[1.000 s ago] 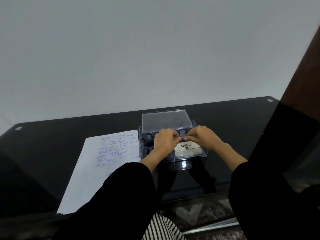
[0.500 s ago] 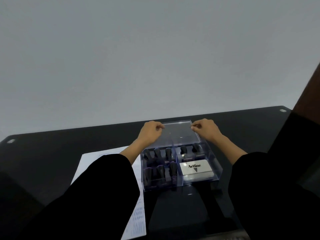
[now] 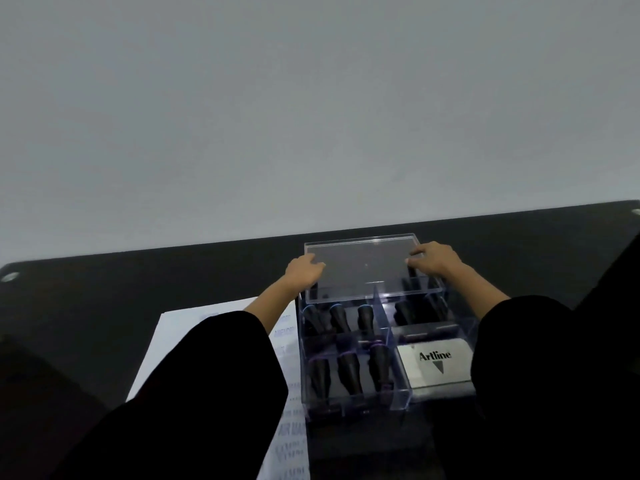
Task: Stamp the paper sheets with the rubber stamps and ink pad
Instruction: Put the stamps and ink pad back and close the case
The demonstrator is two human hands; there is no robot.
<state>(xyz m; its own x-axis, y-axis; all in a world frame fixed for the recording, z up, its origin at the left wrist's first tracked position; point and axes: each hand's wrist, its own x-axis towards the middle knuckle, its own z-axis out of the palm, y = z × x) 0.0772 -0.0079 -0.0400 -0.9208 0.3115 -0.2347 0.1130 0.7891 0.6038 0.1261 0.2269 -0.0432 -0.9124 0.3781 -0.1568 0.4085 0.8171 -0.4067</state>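
Ahead, black table [image 3: 173,271] (glossy) meets plain grey wall [image 3: 311,116].

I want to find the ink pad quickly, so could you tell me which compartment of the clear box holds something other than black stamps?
The near right compartment: it holds the white Artline ink pad, while the others hold black-handled stamps.

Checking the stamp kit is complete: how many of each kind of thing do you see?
Rubber stamps, left compartments: 6 (others in the right rear compartment too hidden to count)
Ink pad: 1
Clear box: 1
Clear lid: 1
Paper stack: 1
Total: 10
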